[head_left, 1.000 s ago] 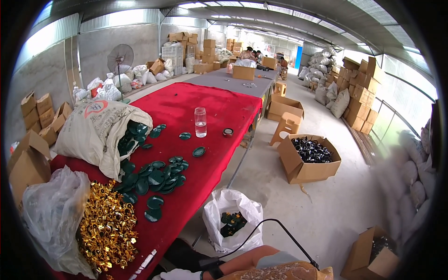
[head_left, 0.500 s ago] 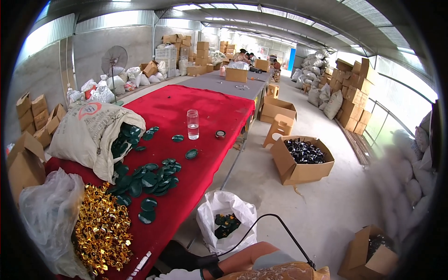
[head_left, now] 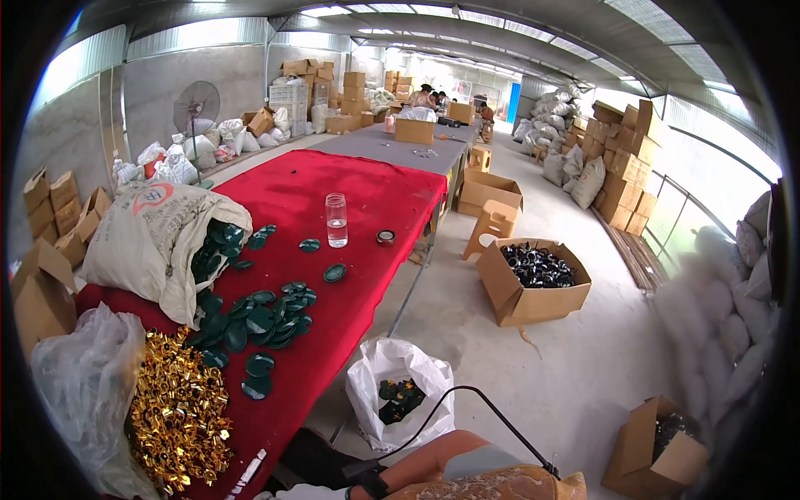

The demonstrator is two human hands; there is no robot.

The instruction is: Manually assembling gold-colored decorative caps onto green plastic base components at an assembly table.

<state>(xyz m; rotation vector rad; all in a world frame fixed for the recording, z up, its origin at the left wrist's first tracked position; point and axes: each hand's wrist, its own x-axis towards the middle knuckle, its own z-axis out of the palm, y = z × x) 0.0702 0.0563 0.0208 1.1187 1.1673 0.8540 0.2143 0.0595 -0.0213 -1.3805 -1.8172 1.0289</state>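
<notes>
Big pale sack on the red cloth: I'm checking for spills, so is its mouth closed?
No, the pale sack lies with its mouth open, and dark green discs show inside it and on the red cloth.

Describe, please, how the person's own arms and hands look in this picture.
The right hand, cut off by the lower edge, wears a white glove. Next to it is a black wristband, and a black cable arcs up from near it. Further up the arm, a pale grey-blue sleeve shows. The left hand cannot be made out.
</notes>
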